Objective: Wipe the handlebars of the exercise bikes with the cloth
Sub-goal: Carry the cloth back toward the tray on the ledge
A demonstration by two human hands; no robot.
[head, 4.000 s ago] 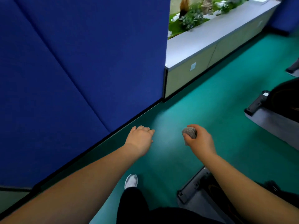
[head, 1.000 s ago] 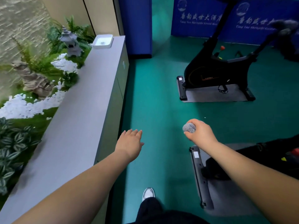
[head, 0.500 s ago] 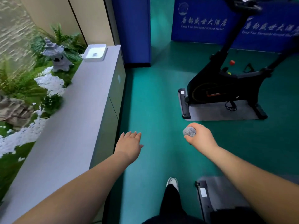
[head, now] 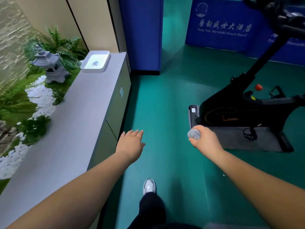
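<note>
My right hand [head: 203, 140] grips the balled cloth [head: 194, 134], ready for the exercise bike [head: 234, 113] at right; my left hand [head: 131, 143] hangs open, empty.

The floor [head: 165, 104] is green. Left of it runs a long grey cabinet [head: 74, 123] with a white tray [head: 95, 61] at its far end. Behind the cabinet are plants [head: 66, 45], white pebbles [head: 41, 98] and a stone lantern [head: 49, 63]. Blue panels [head: 142, 30] stand beyond.

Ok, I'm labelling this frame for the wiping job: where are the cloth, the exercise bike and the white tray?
cloth [head: 194, 134], head view, on the balled grey wad
exercise bike [head: 234, 111], head view, on the black flywheel housing
white tray [head: 105, 63], head view, on its right rim
</note>
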